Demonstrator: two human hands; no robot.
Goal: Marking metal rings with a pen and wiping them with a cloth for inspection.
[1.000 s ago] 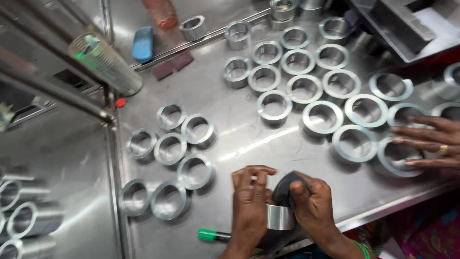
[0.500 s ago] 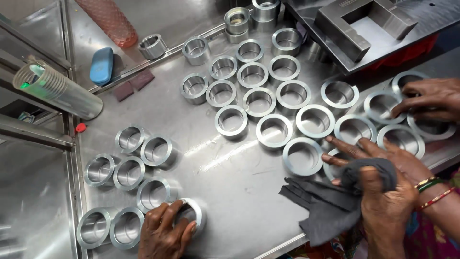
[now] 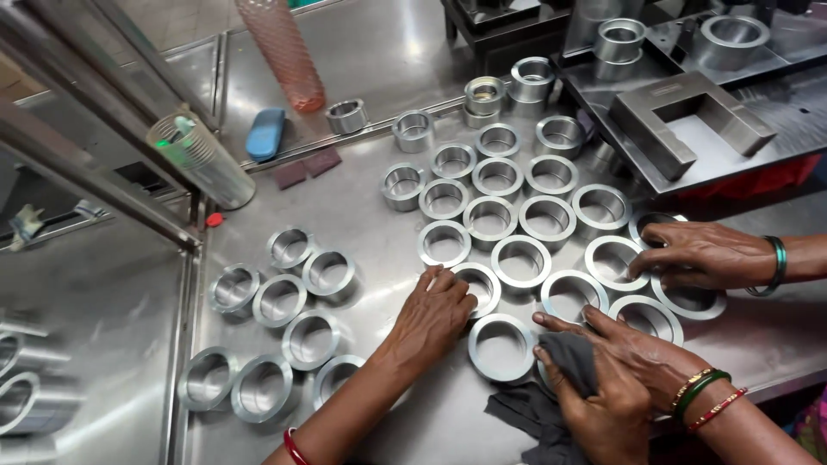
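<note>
The left hand (image 3: pixel 433 312) lies palm down on the steel counter (image 3: pixel 379 250), fingers loosely together, its fingertips resting on the rim of a metal ring (image 3: pixel 479 285) in the middle of the spread. The right hand (image 3: pixel 613 375) is curled around a dark grey cloth (image 3: pixel 564 366), pressing it against the near edge of a ring it mostly covers; whether it grips that ring I cannot tell. Just left of it sits another ring (image 3: pixel 502 346), open side up. A co-worker's hand (image 3: pixel 699 255), wearing a green bangle, reaches in from the right and rests spread over the rings there. More rings crowd the counter beyond in rough rows, with a separate cluster (image 3: pixel 284 297) to the left. Farther back stand a blue block (image 3: pixel 265 133), a clear plastic bottle (image 3: pixel 200 158) lying tilted, and a heavy grey fixture (image 3: pixel 689 120).
</note>
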